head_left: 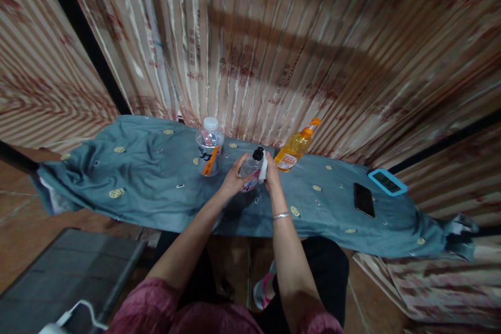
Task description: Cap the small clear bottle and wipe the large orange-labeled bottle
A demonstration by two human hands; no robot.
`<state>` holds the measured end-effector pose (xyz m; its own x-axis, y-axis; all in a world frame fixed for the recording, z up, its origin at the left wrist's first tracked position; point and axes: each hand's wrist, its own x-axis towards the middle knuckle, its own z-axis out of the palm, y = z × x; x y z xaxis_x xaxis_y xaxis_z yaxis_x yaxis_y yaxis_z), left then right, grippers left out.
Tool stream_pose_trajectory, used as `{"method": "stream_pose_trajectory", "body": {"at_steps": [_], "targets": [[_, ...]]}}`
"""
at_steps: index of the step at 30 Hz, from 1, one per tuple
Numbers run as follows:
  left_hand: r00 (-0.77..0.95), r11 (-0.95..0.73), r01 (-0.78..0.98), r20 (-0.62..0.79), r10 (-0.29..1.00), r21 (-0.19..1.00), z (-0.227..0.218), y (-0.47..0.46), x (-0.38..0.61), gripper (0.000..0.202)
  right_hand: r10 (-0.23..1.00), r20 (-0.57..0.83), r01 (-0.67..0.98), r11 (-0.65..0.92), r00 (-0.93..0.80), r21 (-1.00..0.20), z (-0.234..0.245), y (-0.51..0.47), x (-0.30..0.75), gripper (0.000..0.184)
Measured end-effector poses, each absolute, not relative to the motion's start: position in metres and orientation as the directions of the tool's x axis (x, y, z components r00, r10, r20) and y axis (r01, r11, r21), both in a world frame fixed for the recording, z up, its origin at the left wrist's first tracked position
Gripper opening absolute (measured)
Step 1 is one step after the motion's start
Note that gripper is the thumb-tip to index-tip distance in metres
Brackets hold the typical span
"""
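Observation:
A clear bottle (250,169) with a black top and a pink label is held a little above the covered table. My left hand (234,178) is wrapped around its left side. On its right side my right hand (272,169) presses a folded white wipe (263,168), cloth or paper I cannot tell, against the bottle. Left of my hands stands a clear plastic jar (210,151) with a white lid and an orange-black label. Just to the right, a bottle of orange liquid (293,151) with an orange pump top stands upright.
A blue-green patterned cloth (156,193) covers the narrow table. At the right lie a dark phone (364,200) and a blue-framed digital clock (387,182). Striped curtains (250,52) hang close behind. A grey flat-topped surface (74,266) with a white cable is at lower left.

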<state>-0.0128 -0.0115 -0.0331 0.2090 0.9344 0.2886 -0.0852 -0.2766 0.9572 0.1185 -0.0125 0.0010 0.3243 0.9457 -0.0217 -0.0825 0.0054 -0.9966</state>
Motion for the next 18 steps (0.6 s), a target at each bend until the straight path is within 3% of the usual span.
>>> {"method": "stream_pose_trajectory", "body": {"at_steps": [4,7,10,14,18], "targets": [[0.052,-0.339,0.035,0.337,0.94,0.94,-0.035,-0.02,-0.022,0.074,0.924,-0.047,-0.129,0.002,0.379,-0.992,-0.018,-0.033,0.112,0.037],[-0.044,-0.379,0.142,0.389,0.92,0.914,-0.036,-0.033,-0.025,0.053,0.926,-0.023,-0.131,0.029,0.377,-0.991,-0.016,-0.042,0.115,0.036],[-0.017,-0.402,0.134,0.407,0.913,0.906,-0.035,-0.041,-0.024,0.039,0.952,0.006,-0.131,0.048,0.305,-0.99,0.001,-0.034,0.125,0.035],[0.011,-0.39,0.064,0.391,0.921,0.918,-0.034,-0.037,-0.023,0.041,0.982,-0.012,-0.141,0.015,0.19,-0.99,0.019,-0.007,0.135,0.036],[0.047,-0.4,0.105,0.397,0.917,0.911,-0.038,-0.04,-0.023,0.045,0.977,-0.04,-0.132,-0.013,0.208,-0.991,0.003,0.003,0.131,0.036]]}}
